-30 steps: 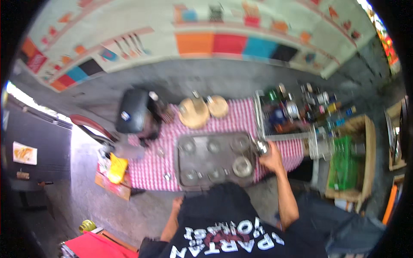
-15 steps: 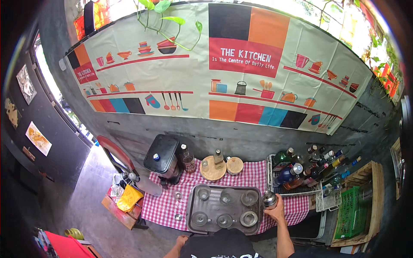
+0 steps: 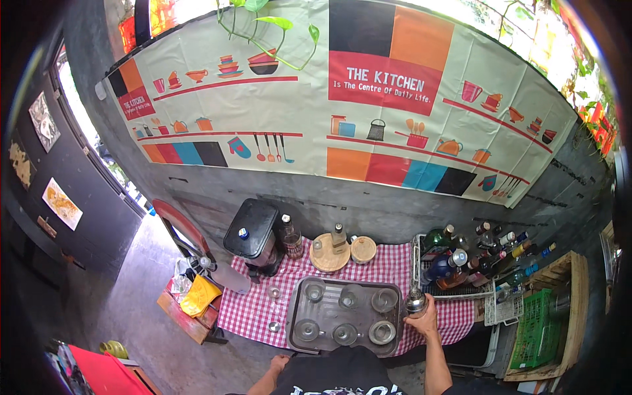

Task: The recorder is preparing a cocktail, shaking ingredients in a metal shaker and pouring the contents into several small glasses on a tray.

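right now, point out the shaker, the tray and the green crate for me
Shaker (image 3: pixel 416 303): head view, on its shiny metal body.
Tray (image 3: pixel 330 313): head view, on a bare part of its flat base.
Green crate (image 3: pixel 531 334): head view, on its plastic mesh wall.

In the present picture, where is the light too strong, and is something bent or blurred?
Head view: daylight glares in the doorway at left and the opening at upper right; in the same view, the wall banner bows from fisheye distortion, and the metal vessel in the right hand looks fairly sharp.
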Demonstrator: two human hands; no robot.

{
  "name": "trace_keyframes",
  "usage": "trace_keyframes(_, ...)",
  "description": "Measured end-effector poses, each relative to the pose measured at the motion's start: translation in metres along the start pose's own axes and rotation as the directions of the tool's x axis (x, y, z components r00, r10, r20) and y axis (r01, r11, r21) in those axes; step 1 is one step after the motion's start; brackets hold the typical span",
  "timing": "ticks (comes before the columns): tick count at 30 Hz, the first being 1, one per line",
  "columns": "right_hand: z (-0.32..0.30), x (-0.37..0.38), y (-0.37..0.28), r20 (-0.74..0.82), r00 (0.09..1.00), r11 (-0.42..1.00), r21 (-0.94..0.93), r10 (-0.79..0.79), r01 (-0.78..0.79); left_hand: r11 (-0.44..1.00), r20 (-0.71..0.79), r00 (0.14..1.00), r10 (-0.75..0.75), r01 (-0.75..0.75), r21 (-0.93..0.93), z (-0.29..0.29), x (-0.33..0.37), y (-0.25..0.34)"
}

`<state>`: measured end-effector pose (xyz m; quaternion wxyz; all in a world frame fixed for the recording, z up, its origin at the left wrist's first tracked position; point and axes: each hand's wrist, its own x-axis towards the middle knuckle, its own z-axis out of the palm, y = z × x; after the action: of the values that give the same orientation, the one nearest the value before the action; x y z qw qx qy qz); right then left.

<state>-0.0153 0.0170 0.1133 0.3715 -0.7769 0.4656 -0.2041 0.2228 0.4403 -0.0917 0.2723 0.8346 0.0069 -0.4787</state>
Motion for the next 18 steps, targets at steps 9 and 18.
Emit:
trace_keyframes(9, 0.001, 0.028, -0.013, 0.129, 0.991, 0.999, -0.039, -0.014, 0.019, 0.968, -0.028, 0.970, 0.240, -0.237, 0.079, -0.006, 0.044, -0.026)
trace_keyframes(18, -0.014, 0.017, -0.032, 0.251, 0.962, 0.981, -0.183, 0.113, -0.067, 0.981, 0.008, 0.981, 0.196, -0.196, 0.015, -0.015, 0.022, -0.030)
